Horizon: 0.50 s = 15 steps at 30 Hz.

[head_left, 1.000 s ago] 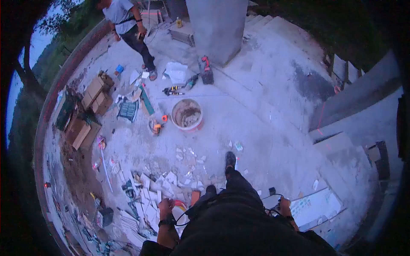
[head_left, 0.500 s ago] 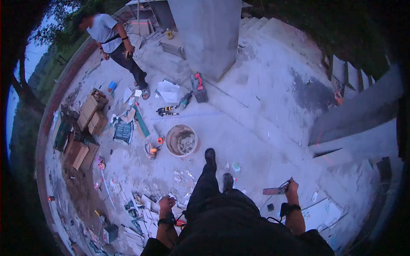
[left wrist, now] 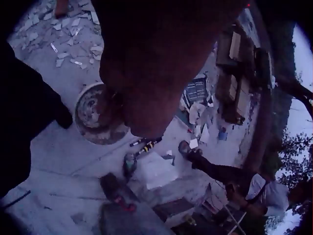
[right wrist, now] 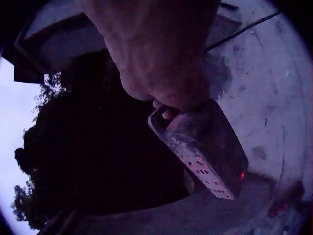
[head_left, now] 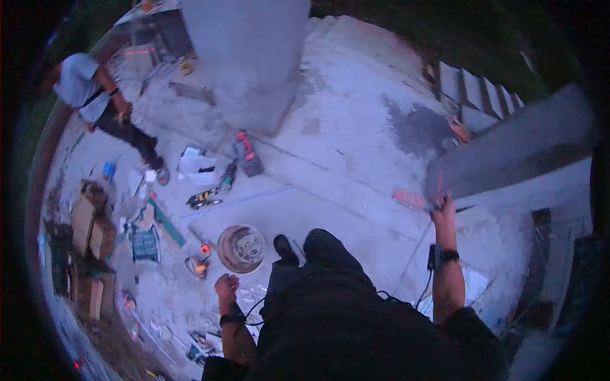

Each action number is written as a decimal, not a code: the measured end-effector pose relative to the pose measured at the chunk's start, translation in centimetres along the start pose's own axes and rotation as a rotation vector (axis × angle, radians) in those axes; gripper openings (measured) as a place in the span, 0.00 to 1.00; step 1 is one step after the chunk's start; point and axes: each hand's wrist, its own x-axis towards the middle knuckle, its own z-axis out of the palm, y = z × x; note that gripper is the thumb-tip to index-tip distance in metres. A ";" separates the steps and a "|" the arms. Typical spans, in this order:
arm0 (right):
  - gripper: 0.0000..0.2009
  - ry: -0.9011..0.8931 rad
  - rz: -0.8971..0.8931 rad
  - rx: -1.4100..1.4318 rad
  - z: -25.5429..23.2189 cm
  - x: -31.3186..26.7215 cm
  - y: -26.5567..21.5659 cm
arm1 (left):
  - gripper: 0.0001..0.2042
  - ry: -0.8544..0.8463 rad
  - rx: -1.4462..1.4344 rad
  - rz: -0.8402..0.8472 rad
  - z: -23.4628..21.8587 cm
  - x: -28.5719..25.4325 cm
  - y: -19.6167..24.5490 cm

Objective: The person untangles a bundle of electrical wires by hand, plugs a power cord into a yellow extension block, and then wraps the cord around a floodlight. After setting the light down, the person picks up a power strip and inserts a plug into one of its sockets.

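My right hand [head_left: 443,207] is stretched forward on the right and grips the end loop of a power strip [right wrist: 201,169]. The strip is a long block with rows of small dark holes along one pinkish face. In the head view the power strip [head_left: 408,200] is blurred and points left from the fingers. On the other side my left hand [head_left: 227,287] hangs with loosely curled fingers and holds nothing. Just ahead of it stands a round bucket [head_left: 223,259] with grey residue inside; in the left wrist view this hand overlaps the bucket.
A person [head_left: 81,89] stands at the far left. A concrete column [head_left: 244,57] rises ahead, with a red-and-black tool [head_left: 248,153] near its base. Cardboard boxes [head_left: 86,219] and a green crate [head_left: 145,246] lie left. On the right are a low wall [head_left: 521,143] and steps [head_left: 483,95].
My right hand has risen from beside my body and reached forward with the power strip. The feet have stepped ahead, nearer the bucket. The head view has swung right. The left hand stays without anything.
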 end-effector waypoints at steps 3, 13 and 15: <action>0.14 -0.246 -0.055 0.031 8.7 3.8 -2.0 | 0.15 0.037 -0.125 -0.006 4.3 0.6 5.5; 0.16 -0.185 0.141 -0.169 32.4 15.3 7.2 | 0.12 0.372 -0.260 -0.136 2.7 -3.1 3.3; 0.17 -0.234 0.249 -0.235 32.9 20.2 12.6 | 0.13 0.489 -0.317 -0.132 3.5 -5.9 2.7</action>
